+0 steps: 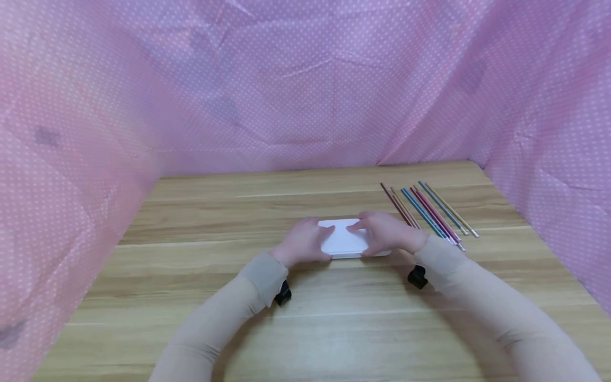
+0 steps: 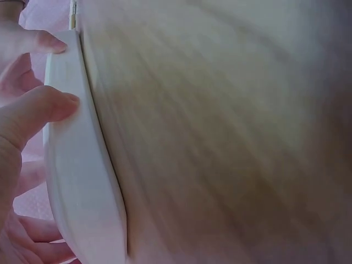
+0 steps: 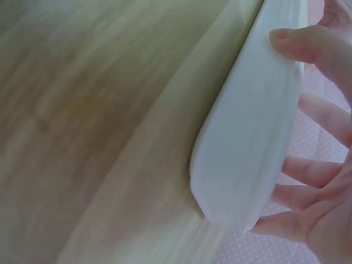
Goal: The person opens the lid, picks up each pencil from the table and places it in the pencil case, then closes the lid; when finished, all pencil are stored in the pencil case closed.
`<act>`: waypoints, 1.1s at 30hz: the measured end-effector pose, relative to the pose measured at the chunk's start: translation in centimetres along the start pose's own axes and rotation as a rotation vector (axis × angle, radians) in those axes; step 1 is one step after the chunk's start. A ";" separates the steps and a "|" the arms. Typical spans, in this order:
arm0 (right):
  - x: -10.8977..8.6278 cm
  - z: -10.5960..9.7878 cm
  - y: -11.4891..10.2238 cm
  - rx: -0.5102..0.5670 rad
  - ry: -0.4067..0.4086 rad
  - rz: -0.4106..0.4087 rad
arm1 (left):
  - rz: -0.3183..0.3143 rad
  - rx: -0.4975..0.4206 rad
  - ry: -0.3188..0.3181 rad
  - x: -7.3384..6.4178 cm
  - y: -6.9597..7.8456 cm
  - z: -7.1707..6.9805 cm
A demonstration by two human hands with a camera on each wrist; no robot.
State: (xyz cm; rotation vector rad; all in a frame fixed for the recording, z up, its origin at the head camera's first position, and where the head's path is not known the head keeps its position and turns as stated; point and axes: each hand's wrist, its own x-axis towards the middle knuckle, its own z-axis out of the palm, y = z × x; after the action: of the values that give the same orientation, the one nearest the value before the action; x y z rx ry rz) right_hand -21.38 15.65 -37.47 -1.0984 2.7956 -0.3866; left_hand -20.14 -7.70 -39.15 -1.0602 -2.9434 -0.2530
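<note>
A flat white box [image 1: 345,239] with rounded corners lies on the wooden table in the head view. My left hand [image 1: 304,240] grips its left end, and my right hand [image 1: 385,232] holds the right end. In the left wrist view, the left thumb [image 2: 52,107] presses the near side of the box [image 2: 82,176], while the other fingers reach around the far side. The right wrist view has the right thumb [image 3: 300,44] against the same side of the box [image 3: 247,126], its fingers spread along the opposite edge. What the box contains is hidden.
Several colored pencils [image 1: 431,212] lie side by side, slanting, beyond the right hand. The wooden table [image 1: 215,212] is bordered at the back and sides by a pink dotted cloth [image 1: 310,106]. A black wrist camera [image 1: 417,277] hangs under the right wrist.
</note>
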 end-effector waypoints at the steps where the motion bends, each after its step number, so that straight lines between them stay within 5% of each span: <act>1: 0.0 -0.1 0.1 0.001 0.000 -0.005 | 0.004 0.007 0.000 0.1 0.1 0.0; 26: 0.6 -0.5 0.3 -0.021 -0.022 -0.036 | 0.046 0.087 -0.038 0.4 0.3 -0.3; 33: 0.5 -0.2 0.2 -0.026 -0.011 -0.056 | 0.065 0.083 0.004 0.8 0.7 0.1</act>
State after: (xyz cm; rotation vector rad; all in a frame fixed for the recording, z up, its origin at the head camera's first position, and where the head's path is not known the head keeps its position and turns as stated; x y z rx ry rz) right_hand -21.92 15.44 -37.31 -1.1835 2.7730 -0.3497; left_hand -20.25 -6.64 -39.06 -1.1403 -2.8812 -0.1308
